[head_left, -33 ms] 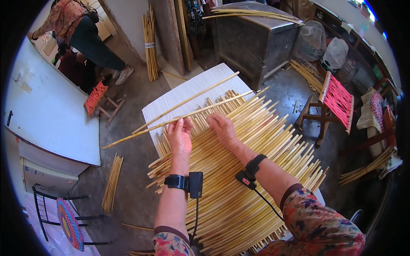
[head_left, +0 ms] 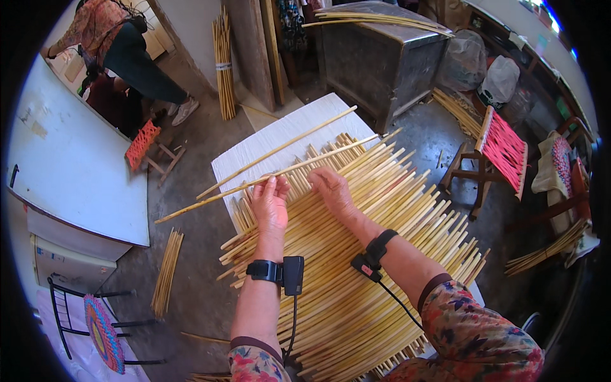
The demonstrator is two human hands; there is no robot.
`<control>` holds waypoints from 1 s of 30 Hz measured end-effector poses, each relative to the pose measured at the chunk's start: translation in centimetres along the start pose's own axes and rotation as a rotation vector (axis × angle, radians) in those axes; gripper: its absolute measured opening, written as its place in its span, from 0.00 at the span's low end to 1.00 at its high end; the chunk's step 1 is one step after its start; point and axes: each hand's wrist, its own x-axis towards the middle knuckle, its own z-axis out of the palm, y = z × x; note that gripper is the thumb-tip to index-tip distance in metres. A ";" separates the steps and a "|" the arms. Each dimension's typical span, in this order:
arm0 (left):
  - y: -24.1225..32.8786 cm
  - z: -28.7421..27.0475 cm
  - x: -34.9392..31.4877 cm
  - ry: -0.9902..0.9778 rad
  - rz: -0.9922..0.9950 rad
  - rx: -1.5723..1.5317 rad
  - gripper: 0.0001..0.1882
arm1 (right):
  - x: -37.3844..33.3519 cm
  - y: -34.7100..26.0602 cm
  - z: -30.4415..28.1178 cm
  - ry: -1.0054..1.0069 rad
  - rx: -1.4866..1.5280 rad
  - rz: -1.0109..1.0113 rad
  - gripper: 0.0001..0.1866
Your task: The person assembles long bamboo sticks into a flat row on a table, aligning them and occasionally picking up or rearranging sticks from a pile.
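My left hand [head_left: 270,198] pinches a long, thin yellow stick [head_left: 216,196] between thumb and fingers. The stick slants from lower left to upper right, over the far edge of a mat-like layer of sticks [head_left: 344,254]. My right hand [head_left: 333,193] hovers at that far edge with its fingers curled together; whatever they grip, if anything, is hidden. Beyond the held stick, another loose stick [head_left: 280,151] lies on a white board [head_left: 254,148]. The layered sticks run side by side, with crosswise ones showing beneath at the far edge.
A stick bundle [head_left: 167,274] lies on the floor at left; a tied bundle [head_left: 223,76] leans by the doorway. Red-webbed stools [head_left: 503,151] stand right and far left. A dark cabinet [head_left: 363,70] stands behind the board. A person [head_left: 137,63] is at the far left.
My left hand and the stick in it have shifted very slightly to the right. My right hand looks unmoved.
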 end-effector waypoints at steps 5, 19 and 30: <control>-1.9 -0.3 -1.0 -0.011 -0.052 -0.018 0.07 | 0.2 0.2 -0.1 0.093 0.159 -0.025 0.06; -1.5 1.5 -2.0 -0.133 -0.122 -0.027 0.11 | 0.5 -0.2 0.0 0.134 0.108 0.022 0.06; -1.1 1.4 -3.2 -0.066 -0.326 -0.127 0.10 | 0.5 0.0 0.3 0.154 0.163 0.090 0.05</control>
